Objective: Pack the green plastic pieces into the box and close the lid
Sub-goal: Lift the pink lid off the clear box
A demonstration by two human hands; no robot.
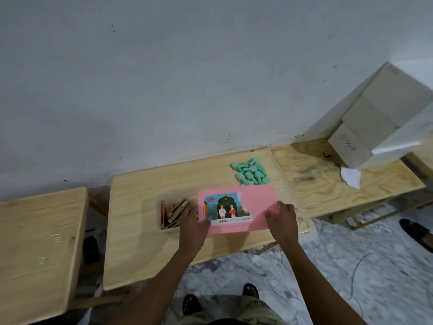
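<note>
A pile of several green plastic pieces point(250, 174) lies on the wooden table point(145, 249) near the wall. In front of it I hold a pink lid point(257, 202) with a picture sticker. My left hand point(193, 227) grips its left edge and my right hand point(282, 220) grips its right front edge. The lid is shifted to the right off a clear plastic box point(165, 213), whose left part is uncovered and shows several brown wooden sticks inside. Whatever sits under the lid is hidden.
A second wooden table point(35, 249) stands to the left across a gap. To the right a plywood bench point(328, 181) carries stacked white boxes point(375, 123) and a paper scrap point(350, 177). Someone's sandalled foot point(416, 231) is on the floor at the right; cables trail there.
</note>
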